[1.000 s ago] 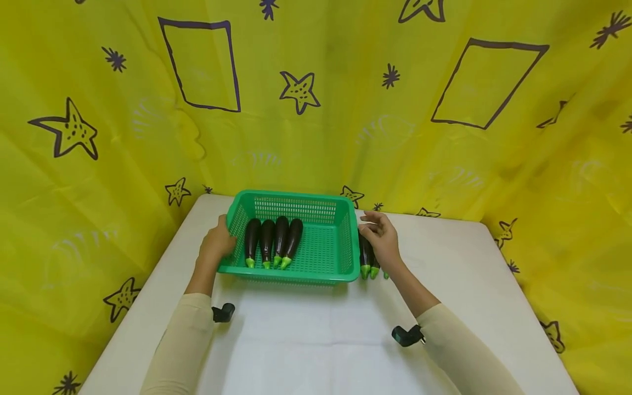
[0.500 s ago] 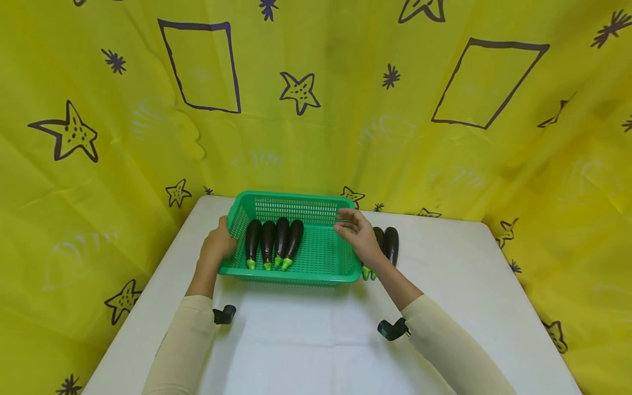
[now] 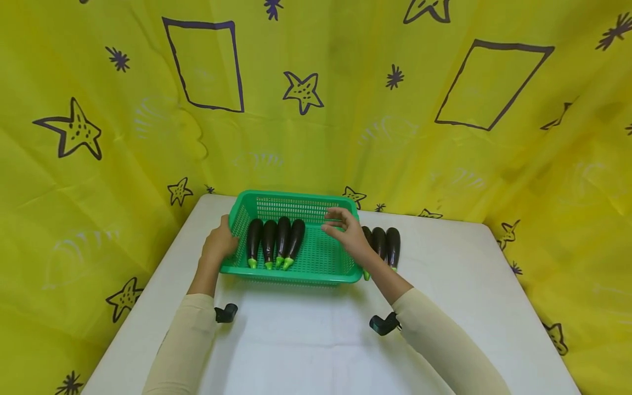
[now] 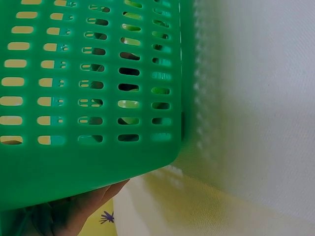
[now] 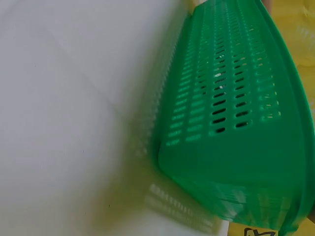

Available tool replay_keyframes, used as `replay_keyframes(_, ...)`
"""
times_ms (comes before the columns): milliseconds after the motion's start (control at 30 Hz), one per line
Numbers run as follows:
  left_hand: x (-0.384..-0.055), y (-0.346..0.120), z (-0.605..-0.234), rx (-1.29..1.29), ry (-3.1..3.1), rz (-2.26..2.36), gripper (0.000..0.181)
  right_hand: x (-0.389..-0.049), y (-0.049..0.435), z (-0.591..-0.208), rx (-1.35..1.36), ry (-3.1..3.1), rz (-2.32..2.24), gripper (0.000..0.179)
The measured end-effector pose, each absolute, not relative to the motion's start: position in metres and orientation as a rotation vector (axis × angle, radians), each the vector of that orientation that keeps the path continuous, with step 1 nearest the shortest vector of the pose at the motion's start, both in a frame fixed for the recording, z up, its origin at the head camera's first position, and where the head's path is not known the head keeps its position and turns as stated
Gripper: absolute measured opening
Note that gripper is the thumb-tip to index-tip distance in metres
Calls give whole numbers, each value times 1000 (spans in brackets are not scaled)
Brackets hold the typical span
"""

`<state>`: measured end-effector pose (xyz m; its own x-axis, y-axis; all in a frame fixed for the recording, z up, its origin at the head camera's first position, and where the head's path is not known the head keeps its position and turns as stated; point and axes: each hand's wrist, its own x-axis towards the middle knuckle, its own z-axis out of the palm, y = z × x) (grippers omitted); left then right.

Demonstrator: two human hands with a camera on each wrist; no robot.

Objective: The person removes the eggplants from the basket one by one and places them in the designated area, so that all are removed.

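A green plastic basket (image 3: 323, 263) with slotted walls stands at the back of the white table. Inside its left half lie several dark eggplants (image 3: 282, 238) in a row, green stems toward the front. My left hand (image 3: 219, 241) grips the basket's left rim; the left wrist view has some of its fingers (image 4: 86, 209) below the basket wall (image 4: 98, 162). Over the basket's right end hovers my right hand (image 3: 348, 235), fingers loosely bent and nothing visible between them. Just outside the right wall, three more eggplants (image 3: 379, 242) lie side by side, partly hidden behind the right hand and wrist.
A yellow curtain (image 3: 326, 148) with drawn stars hangs behind and on both sides of the white table (image 3: 306, 340). The basket's right wall (image 5: 221, 162) rises close by in the right wrist view. A small black camera (image 3: 384, 325) sits at the right wrist.
The right hand has moved left, from above the eggplants outside to above the basket's right end, uncovering those eggplants. The left hand keeps its hold on the rim.
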<state>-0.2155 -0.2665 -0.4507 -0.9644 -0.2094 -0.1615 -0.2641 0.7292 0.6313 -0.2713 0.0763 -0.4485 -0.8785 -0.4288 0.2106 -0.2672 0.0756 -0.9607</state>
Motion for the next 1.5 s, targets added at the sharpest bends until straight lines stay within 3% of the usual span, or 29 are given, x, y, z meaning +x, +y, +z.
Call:
replay_keyframes(933,-220,-268,-453,-406,2836,1046,69,-304,36,-454,-509,2193,-1707,63)
replay_keyframes(1500,-220,-267,-452,-395,2828,1043,69,-316,21,-470,-484,2192,-1637,56)
